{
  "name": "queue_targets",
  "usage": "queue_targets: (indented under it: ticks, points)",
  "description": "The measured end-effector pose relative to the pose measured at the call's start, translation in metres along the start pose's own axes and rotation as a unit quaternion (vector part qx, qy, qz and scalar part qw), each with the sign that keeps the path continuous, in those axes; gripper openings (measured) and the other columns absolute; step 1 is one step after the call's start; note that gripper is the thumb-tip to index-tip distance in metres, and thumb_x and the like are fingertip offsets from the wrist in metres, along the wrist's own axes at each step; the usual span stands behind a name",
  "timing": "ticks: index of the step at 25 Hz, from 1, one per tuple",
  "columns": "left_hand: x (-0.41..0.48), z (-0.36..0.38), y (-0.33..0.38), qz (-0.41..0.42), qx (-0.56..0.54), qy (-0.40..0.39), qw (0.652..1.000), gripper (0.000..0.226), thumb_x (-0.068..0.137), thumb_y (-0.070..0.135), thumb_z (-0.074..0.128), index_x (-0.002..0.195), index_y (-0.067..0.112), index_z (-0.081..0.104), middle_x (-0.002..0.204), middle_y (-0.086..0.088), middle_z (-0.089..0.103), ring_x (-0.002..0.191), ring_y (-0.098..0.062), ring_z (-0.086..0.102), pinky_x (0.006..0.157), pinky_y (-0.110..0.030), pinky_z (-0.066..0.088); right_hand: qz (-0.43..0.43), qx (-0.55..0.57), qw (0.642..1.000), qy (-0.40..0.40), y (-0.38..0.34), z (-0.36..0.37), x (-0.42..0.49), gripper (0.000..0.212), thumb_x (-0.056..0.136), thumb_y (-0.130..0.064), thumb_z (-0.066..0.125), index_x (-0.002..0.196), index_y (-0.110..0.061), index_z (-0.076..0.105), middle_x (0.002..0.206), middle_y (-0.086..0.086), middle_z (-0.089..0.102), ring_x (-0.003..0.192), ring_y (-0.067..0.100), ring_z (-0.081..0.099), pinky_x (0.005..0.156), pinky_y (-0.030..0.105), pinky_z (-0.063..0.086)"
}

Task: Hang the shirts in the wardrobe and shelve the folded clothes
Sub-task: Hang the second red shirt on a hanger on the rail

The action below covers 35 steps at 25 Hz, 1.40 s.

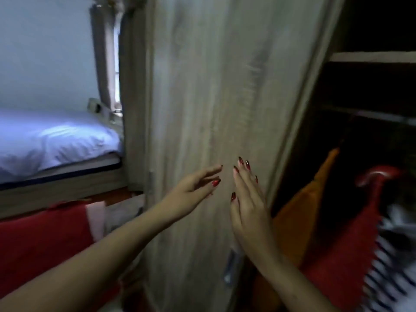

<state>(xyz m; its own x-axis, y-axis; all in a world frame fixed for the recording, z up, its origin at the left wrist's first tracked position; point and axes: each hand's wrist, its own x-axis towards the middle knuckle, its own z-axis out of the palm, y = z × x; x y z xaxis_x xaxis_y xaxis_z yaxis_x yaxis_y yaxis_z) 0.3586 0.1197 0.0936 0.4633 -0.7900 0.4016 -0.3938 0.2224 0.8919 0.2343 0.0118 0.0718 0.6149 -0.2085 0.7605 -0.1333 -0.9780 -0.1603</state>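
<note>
Wardrobe door (213, 86) fills the middle of the frame, and both hands are at it. The right hand (247, 203) lies flat on the panel close to its right edge, its fingers (242, 174) straight and slightly apart, holding nothing. The left hand (193, 185) reaches in from the lower left with straight, loosely spread fingers (209, 171); whether they touch the wood I cannot tell. Flat palms instead of a grip on the handle (229, 269) lower down suggest the door is being pushed or steadied, probably to keep the opening on the right clear.

In that dark opening, an orange garment (310, 199), a red garment (351, 244) and a blurred striped garment (387, 266) hang below a rail (382, 115), so part of the hanging looks done. A pale shelf (371, 57) at the upper right shows nothing on it that I can make out.

On the left is a bed (56, 136); a red cloth (40, 239) lies at the lower left and may be waiting its turn. No folded pile is plainly visible.
</note>
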Motion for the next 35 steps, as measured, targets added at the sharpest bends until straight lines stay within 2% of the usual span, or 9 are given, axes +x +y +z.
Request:
queue_targets:
  ticks: [7,11,15,20,24,26,29,32,35]
  points:
    - [-0.115,-0.277,-0.097,-0.125,0.130,0.176,0.968,0.033,0.092,0.007,0.055,0.122,0.021,0.055,0.118,0.006,0.065,0.105,0.002,0.060,0.095,-0.019,0.047,-0.075,0.141,0.977,-0.142,-0.154,0.213,0.055,0.051,0.094,-0.014,0.039,0.144,-0.007,0.034,0.156,0.005,0.027,0.144,0.014,0.023,0.117,0.036,0.028]
    - [-0.189,-0.405,-0.183,-0.306,0.275,0.316,0.855,0.031,0.093,0.009,0.054,0.123,0.005,0.060,0.127,-0.014,0.062,0.118,-0.024,0.057,0.100,-0.029,0.039,-0.030,0.206,0.938,-0.278,-0.221,0.326,0.061,0.046,0.094,-0.016,0.046,0.139,-0.008,0.041,0.147,0.007,0.040,0.137,0.017,0.034,0.115,0.041,0.031]
    - [-0.212,-0.460,-0.256,-0.454,0.328,0.271,0.783,0.031,0.098,0.029,0.046,0.107,0.007,0.066,0.115,-0.016,0.066,0.115,-0.032,0.058,0.086,-0.030,0.041,0.031,0.207,0.907,-0.365,-0.253,0.406,0.065,0.036,0.091,-0.019,0.053,0.125,-0.008,0.050,0.125,0.006,0.051,0.114,0.017,0.049,0.102,0.032,0.041]
    - [-0.200,-0.479,-0.304,-0.493,0.321,0.230,0.775,0.059,0.092,0.057,0.038,0.091,0.005,0.066,0.097,-0.018,0.067,0.093,-0.035,0.061,0.085,-0.039,0.049,0.170,0.304,0.868,-0.354,-0.268,0.469,0.089,0.048,0.086,-0.028,0.062,0.129,-0.020,0.042,0.092,0.007,0.065,0.080,0.022,0.065,0.076,0.034,0.054]
    - [-0.201,-0.487,-0.315,-0.484,0.339,0.227,0.774,0.048,0.091,0.053,0.045,0.060,0.017,0.052,0.077,-0.012,0.062,0.078,-0.029,0.057,0.066,-0.032,0.040,0.160,0.226,0.883,-0.380,-0.272,0.491,0.108,0.009,0.089,-0.017,0.060,0.086,-0.009,0.058,0.073,0.001,0.056,0.069,0.015,0.053,0.062,0.023,0.038]
    - [-0.199,-0.491,-0.315,-0.469,0.353,0.230,0.776,0.038,0.090,0.045,0.053,0.065,0.016,0.057,0.085,-0.015,0.067,0.081,-0.030,0.059,0.069,-0.033,0.043,0.168,0.304,0.870,-0.351,-0.270,0.490,0.118,0.005,0.091,-0.015,0.056,0.088,-0.015,0.059,0.076,-0.003,0.057,0.073,0.012,0.053,0.062,0.016,0.040]
    - [-0.185,-0.493,-0.309,-0.410,0.341,0.263,0.804,0.020,0.086,0.029,0.062,0.096,0.012,0.068,0.103,-0.012,0.070,0.098,-0.029,0.064,0.086,-0.042,0.051,0.256,0.500,0.778,-0.280,-0.274,0.471,0.137,0.015,0.095,-0.013,0.050,0.096,-0.024,0.060,0.092,0.000,0.065,0.085,0.012,0.062,0.076,0.027,0.052]
    - [-0.157,-0.489,-0.295,-0.359,0.355,0.266,0.821,0.026,0.091,0.021,0.056,0.111,0.008,0.066,0.115,-0.015,0.067,0.107,-0.031,0.061,0.093,-0.041,0.048,0.349,0.681,0.614,-0.194,-0.279,0.436,0.158,0.021,0.096,0.000,0.040,0.094,-0.012,0.057,0.080,0.001,0.065,0.072,0.008,0.063,0.074,0.022,0.054]
    - [-0.127,-0.477,-0.270,-0.251,0.323,0.300,0.862,0.034,0.096,0.017,0.049,0.127,0.005,0.057,0.131,-0.014,0.059,0.121,-0.027,0.054,0.103,-0.032,0.039,0.393,0.758,0.506,-0.119,-0.262,0.390,0.177,0.026,0.089,0.005,0.034,0.085,-0.009,0.056,0.062,0.000,0.062,0.059,0.008,0.058,0.061,0.019,0.050]
